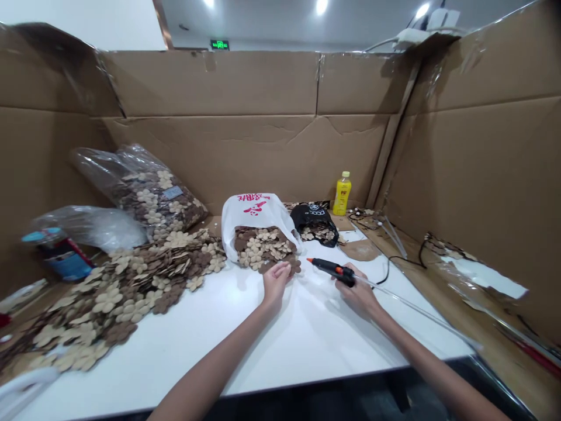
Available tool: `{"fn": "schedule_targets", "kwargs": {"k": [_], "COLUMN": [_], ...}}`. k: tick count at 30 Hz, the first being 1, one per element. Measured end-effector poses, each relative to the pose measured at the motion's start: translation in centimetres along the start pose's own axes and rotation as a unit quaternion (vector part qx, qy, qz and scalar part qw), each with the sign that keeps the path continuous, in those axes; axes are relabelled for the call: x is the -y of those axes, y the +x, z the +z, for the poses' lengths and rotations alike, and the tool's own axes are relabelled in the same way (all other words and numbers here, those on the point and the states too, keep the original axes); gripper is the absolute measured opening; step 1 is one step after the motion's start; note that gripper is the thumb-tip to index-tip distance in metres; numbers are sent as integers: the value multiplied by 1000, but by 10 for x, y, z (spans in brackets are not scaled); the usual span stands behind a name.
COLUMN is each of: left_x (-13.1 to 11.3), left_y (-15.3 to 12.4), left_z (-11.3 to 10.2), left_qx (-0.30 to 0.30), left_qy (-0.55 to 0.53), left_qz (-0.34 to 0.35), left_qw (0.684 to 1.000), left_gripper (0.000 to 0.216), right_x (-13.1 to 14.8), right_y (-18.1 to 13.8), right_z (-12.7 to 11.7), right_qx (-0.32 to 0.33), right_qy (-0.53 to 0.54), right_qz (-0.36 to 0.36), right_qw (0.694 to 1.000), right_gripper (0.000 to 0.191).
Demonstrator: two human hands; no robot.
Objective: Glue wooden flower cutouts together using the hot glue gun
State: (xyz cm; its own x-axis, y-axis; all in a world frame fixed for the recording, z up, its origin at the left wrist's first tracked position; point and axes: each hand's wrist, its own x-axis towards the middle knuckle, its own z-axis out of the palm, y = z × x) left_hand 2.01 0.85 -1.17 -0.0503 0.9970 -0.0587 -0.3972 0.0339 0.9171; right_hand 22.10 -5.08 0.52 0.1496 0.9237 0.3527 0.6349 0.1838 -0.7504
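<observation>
My left hand [277, 282] is closed in a pinch on a dark brown flower-shaped piece [294, 266], just in front of a white plastic bag [258, 209]. Beige and brown flower pieces [263, 245] fill that bag's open mouth. Wrapped around a black hot glue gun [331, 269], my right hand [356, 290] keeps its orange tip pointed left, toward the held piece but apart from it. A long clear glue stick [412, 305] sticks out of the gun's back end. Behind the gun sits a black bag [314, 221] with more flower pieces.
A large heap of flower pieces [144, 275] covers the table's left side, below a clear bag [151, 196] of them. A yellow bottle [342, 194] stands at the back. Cardboard walls [245, 146] enclose the table. A black cord [401, 258] runs along the right.
</observation>
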Motion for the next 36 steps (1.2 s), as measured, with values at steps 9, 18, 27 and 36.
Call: {"fn": "schedule_targets", "kwargs": {"k": [9, 18, 27, 36], "left_x": [5, 2, 1, 3], "left_y": [3, -1, -1, 1], "left_z": [2, 5, 6, 5], "left_qx": [7, 5, 5, 2], "left_qy": [33, 30, 28, 28], "left_qz": [23, 16, 10, 21], "left_qw": [999, 999, 1000, 999], "left_gripper": [36, 31, 32, 32], "right_x": [1, -1, 0, 0], "right_y": [-4, -3, -3, -3], "right_z": [27, 28, 27, 26], "right_qx": [8, 6, 20, 16], "right_qy": [39, 15, -1, -4], "right_qz": [-22, -24, -27, -15], "right_qw": [999, 1000, 999, 1000], "right_gripper": [11, 15, 13, 12]}}
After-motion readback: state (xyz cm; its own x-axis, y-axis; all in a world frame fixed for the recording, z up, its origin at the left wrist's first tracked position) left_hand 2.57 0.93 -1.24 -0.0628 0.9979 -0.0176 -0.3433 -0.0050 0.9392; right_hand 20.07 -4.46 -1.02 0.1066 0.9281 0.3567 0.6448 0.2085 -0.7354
